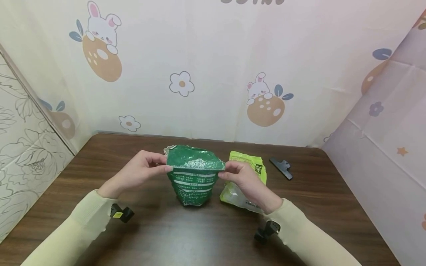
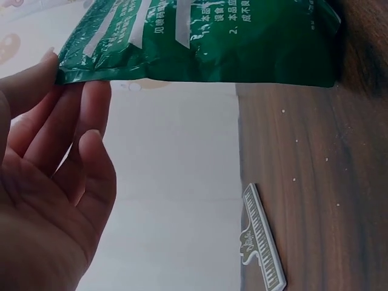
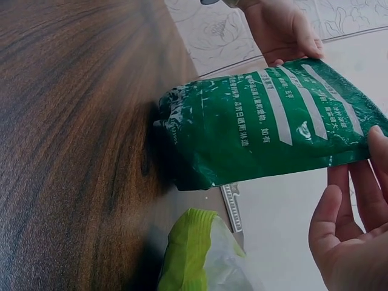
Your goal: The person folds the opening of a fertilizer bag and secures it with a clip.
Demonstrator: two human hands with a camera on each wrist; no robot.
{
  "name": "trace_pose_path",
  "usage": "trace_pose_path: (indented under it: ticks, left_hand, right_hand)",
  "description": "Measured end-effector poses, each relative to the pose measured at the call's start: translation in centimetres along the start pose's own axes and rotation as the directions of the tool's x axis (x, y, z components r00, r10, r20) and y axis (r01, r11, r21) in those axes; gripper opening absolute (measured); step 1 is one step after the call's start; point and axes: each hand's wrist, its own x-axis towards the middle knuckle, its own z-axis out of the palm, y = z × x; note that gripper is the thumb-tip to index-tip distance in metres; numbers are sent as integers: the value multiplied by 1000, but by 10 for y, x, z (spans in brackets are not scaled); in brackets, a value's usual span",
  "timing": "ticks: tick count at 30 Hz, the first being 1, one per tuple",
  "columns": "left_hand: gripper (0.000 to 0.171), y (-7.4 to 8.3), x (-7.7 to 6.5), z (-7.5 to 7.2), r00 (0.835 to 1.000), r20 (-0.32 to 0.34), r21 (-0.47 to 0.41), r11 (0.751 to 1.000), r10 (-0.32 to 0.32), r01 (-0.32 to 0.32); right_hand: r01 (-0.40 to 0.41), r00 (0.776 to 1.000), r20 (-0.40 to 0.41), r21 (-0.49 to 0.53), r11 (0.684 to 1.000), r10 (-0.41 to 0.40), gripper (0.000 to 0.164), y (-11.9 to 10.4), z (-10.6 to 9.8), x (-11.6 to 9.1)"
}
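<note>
A green plastic bag with white print stands upright on the table, its upper part apparently folded over toward the front. The left hand pinches the left end of the fold between thumb and fingers. At the opposite end, the right hand pinches the fold in the same way. Both hands show again in the right wrist view, where the bag spans between them. The bag's contents are hidden.
A yellow-green and clear bag lies partly under the right forearm. Beyond it is a dark flat clip. A clip with a piano-key pattern lies near the table's back edge in the left wrist view. A printed curtain hangs behind the table.
</note>
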Motion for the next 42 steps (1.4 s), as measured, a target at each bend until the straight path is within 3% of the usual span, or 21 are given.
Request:
trace_pose_path:
  ticks: [13, 21, 26, 28, 31, 35, 39, 42]
  left_hand:
    - [23, -1, -1, 1, 996, -88, -44, 999, 8, -12]
    - [32, 0, -1, 3, 993, -119, -54, 998, 17, -23]
    - [28, 1, 0, 3, 992, -125, -49, 998, 26, -32]
    - [22, 1, 0, 3, 993, -119, -36, 999, 18, -22]
    - [17, 0, 0, 2, 994, -112, -21, 1000, 9, -12]
    - [16, -1, 0, 2, 994, -109, -19, 1000, 15, -17]
    - [15, -2, 0, 2, 994, -107, -18, 1000, 16, -18]
    - [13, -4, 0, 2, 994, -107, -5, 1000, 17, -18]
  right_hand:
    - [-3, 1000, 7, -3, 1000, 3, 20, 0, 1, 0]
    - [-3, 998, -57, 69, 998, 7, 26, 3, 4, 0]
    - [86, 989, -117, -23, 996, -88, 44, 2, 7, -2]
    - [152, 978, -127, -120, 981, -167, 50, 3, 8, -4]
    - [242, 951, -126, -266, 933, -282, 51, 2, 10, -6]
    - [319, 914, -113, -392, 863, -390, 38, -6, 14, -10]
    - [355, 892, -101, -447, 821, -440, 23, -23, 20, -19]
    - [360, 888, -97, -462, 811, -450, 17, -31, 23, -23]
